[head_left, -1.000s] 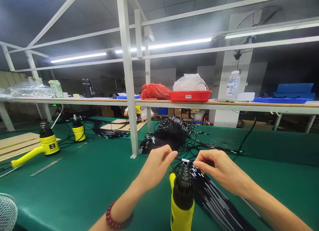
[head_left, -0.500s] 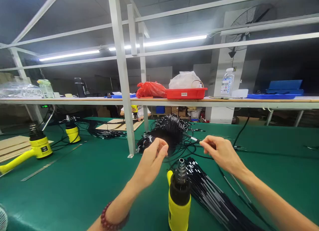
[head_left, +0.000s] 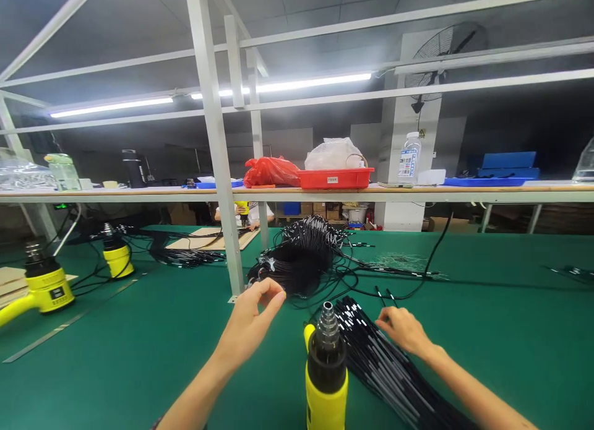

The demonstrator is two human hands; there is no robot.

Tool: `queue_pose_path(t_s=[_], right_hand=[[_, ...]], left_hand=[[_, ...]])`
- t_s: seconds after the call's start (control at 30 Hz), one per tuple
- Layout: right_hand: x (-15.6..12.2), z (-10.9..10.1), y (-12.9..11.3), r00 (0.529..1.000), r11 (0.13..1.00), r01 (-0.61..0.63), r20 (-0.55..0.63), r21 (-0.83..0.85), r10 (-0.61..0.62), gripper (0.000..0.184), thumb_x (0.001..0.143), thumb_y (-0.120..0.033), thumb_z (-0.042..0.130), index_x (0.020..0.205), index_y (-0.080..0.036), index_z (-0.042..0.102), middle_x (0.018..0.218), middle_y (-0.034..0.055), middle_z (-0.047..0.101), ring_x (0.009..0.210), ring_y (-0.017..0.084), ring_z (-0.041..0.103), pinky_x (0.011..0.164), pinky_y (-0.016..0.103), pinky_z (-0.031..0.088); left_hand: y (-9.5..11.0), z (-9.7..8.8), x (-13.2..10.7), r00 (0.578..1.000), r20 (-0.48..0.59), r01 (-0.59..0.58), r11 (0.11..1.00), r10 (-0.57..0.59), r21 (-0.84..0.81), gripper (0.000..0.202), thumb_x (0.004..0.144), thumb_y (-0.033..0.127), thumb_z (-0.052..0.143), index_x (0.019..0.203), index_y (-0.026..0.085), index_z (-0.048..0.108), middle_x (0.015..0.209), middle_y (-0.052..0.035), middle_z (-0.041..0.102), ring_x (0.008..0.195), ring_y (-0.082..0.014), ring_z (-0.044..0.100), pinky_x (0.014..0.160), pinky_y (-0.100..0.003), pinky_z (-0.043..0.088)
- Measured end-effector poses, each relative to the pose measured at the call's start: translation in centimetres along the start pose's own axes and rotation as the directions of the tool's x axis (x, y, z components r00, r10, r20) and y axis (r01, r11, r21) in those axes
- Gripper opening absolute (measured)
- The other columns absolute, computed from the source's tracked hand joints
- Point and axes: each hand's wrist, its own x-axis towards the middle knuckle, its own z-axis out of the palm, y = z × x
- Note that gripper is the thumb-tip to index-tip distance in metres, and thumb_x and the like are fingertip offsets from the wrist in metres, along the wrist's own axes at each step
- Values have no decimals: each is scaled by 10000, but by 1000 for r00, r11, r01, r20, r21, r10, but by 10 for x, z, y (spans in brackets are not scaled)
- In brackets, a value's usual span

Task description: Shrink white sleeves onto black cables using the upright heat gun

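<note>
Green table [head_left: 162, 356]: heat gun [head_left: 327, 387]; bundle [head_left: 380, 362], seemingly remaining; two ends [head_left: 380, 296] apart, perhaps done. Left hand [head_left: 250, 318]: narrow grip, nothing visible. Right hand [head_left: 404, 331]: beside ends, hold unclear.

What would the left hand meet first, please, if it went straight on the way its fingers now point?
Most likely the pile of coiled black cables on the green table, ahead of the left hand; how far back the pile lies is hard to judge from this single view.
</note>
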Motion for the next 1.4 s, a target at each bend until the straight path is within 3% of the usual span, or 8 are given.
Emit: queue_pose_path(t_s=[0.13,0.3,0.47,0.7,0.87,1.03,1.23,1.4], right_hand=[[6,33,-14,1000,999,-22,20,-26,23,181,962,-298,592,1037,-143,650,1052,55,675,1015,214,637,907,428,514],[17,56,-6,988,988,-154,-13,-16,154,213,978,-320,565,1102,-159,629,1108,66,655,1027,216,630,912,429,515],[23,60,11,962,960,-271,61,73,267,202,961,-319,594,1056,-146,638,1064,57,662,956,202,650,843,396,545],[28,48,18,957,915,-292,76,279,282,157,945,-300,619,951,-146,648,980,36,666,906,186,651,810,366,545],[24,17,2,984,827,-160,23,539,175,223,1000,-337,510,964,-137,603,800,-5,627,642,118,614,605,259,526],[-2,-51,-21,987,715,139,-152,685,-46,367,1010,-443,289,1052,-180,541,662,-62,469,537,110,456,501,208,362],[-71,-131,-55,914,660,406,-279,632,-294,429,945,-581,402,853,-207,591,667,-36,365,601,139,304,528,253,261],[-112,-150,-75,884,759,458,-148,463,-443,440,947,-590,413,745,-220,540,672,-12,415,607,151,301,522,257,286]], left_hand=[[-1,-1,-1,1000,19,-21,999,20,27,278,928,437,473,780,215,551,789,9,566,775,-184,500,716,-282,385],[-12,-12,-3,1000,27,-5,997,3,73,320,923,490,471,769,220,549,767,15,544,748,-182,484,705,-275,383],[-21,-18,-4,1000,-1,17,996,-17,85,339,905,519,477,762,222,557,765,11,561,745,-191,507,696,-266,401],[-22,-19,-5,1000,-14,18,996,-17,89,342,895,517,490,739,223,567,746,7,568,733,-196,524,690,-267,418],[-20,-21,-5,1000,-8,9,998,-9,59,319,905,497,493,757,225,570,755,13,568,733,-186,513,687,-262,409],[-14,-25,-9,1000,-17,25,999,-24,37,303,912,488,499,770,227,559,784,18,560,763,-183,501,719,-272,388],[16,-28,-23,999,-23,-48,999,49,7,248,938,466,489,850,246,562,830,25,583,808,-174,526,756,-263,402],[49,-21,-35,994,47,-101,994,99,37,287,991,486,341,1066,269,512,796,25,571,742,-170,521,689,-267,399]])
